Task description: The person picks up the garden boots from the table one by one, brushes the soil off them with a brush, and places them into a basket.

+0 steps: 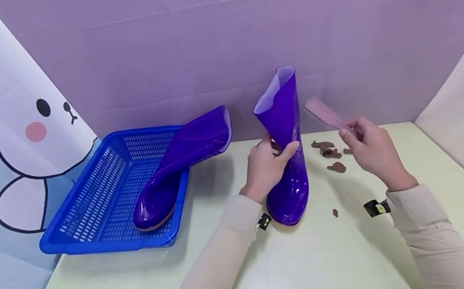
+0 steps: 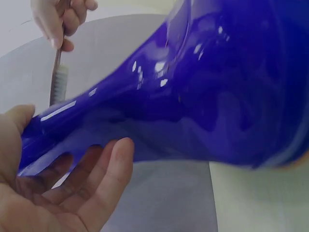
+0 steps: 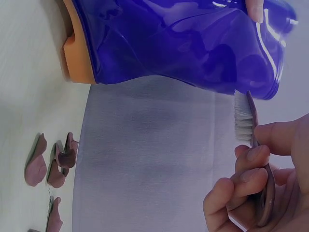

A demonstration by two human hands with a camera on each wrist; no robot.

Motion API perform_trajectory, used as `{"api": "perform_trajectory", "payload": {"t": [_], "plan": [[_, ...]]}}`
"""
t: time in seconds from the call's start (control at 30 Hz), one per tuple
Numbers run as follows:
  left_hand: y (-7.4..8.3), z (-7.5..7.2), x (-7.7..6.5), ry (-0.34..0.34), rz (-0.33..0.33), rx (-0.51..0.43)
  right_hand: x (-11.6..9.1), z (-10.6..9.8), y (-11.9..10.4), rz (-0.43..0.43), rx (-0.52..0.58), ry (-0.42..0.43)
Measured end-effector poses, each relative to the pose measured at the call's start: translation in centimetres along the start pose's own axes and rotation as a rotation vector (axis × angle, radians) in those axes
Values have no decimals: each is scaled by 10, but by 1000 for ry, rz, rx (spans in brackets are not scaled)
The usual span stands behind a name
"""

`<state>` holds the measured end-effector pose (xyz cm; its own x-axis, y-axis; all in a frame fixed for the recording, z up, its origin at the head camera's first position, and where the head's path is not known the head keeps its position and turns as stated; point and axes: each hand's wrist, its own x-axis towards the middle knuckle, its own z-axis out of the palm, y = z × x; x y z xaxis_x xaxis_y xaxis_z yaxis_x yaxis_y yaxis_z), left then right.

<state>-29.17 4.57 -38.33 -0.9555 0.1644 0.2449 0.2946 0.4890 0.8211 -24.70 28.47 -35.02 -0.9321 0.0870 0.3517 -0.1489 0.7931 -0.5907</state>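
A glossy purple rain boot (image 1: 295, 180) is upright, its toe towards me and its pale-lined opening at the top. My left hand (image 1: 265, 167) grips the boot's shaft, thumb on the near side; the left wrist view shows its fingers (image 2: 108, 179) along the shaft. My right hand (image 1: 373, 151) holds a brush (image 1: 325, 113) by its handle, pink back towards me. In the right wrist view the brush's white bristles (image 3: 243, 118) face the shaft near the opening; whether they touch cannot be told. The boot's orange heel (image 3: 78, 58) shows there too.
A blue plastic basket (image 1: 59, 240) stands at the left, with a second purple boot (image 1: 188, 144) leaning over its right rim. Several brown, mud-like pieces (image 1: 337, 167) lie on the table (image 1: 318, 273) right of the held boot. A purple cloth (image 1: 196, 43) hangs behind.
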Motion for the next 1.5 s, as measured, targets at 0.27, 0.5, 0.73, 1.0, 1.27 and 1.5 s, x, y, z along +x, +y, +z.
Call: {"api": "perform_trajectory", "payload": {"t": [0.27, 0.5, 0.73, 1.0, 1.27, 1.5], "plan": [[0, 14, -6, -6, 20, 137, -1, -2, 1, 28, 18, -16], [-1, 20, -9, 4, 10, 229, -1, -2, 1, 38, 40, -29], [-1, 19, -10, -22, 14, 203, 0, -2, 3, 42, 18, -38], [0, 16, -10, -21, -15, 87, 0, -3, 5, 54, 19, -52], [4, 9, -11, -13, -11, 78, -1, -6, 7, 85, 51, -70], [21, -6, -17, 17, 62, 75, -1, -9, 5, 77, 78, -62]]}}
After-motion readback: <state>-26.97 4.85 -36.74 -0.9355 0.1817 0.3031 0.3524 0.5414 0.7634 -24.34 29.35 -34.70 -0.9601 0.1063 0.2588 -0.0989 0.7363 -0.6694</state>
